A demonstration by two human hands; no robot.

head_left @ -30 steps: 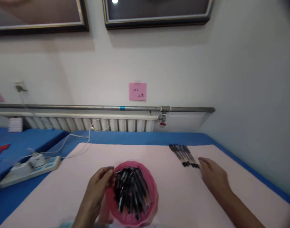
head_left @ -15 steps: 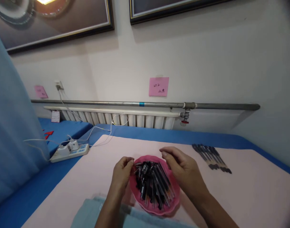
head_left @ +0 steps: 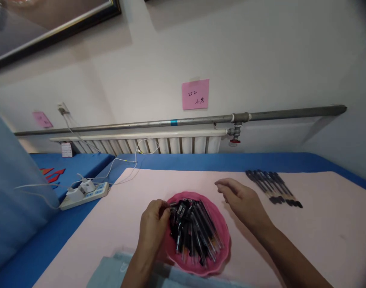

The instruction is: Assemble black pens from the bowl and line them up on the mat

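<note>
A pink bowl (head_left: 221,252) full of several black pens (head_left: 191,230) sits on a pale pink mat (head_left: 321,236) in front of me. My left hand (head_left: 154,224) rests at the bowl's left rim, its fingertips pinching a pen at the top of the heap. My right hand (head_left: 243,200) hovers just right of the bowl and above the mat, fingers loosely apart and holding nothing. A neat row of black pens (head_left: 274,188) lies on the mat further right, near its far edge.
The mat lies on a blue-covered table (head_left: 201,162) against a white wall with a radiator (head_left: 159,144) and a metal pipe (head_left: 261,116). A white power strip (head_left: 84,194) with cables sits at the left. Light blue fabric (head_left: 111,274) lies at the near edge.
My right hand came from the row of pens to the bowl, then drew back a little to the right. My left hand stays at the bowl's left rim. The camera tilted down.
</note>
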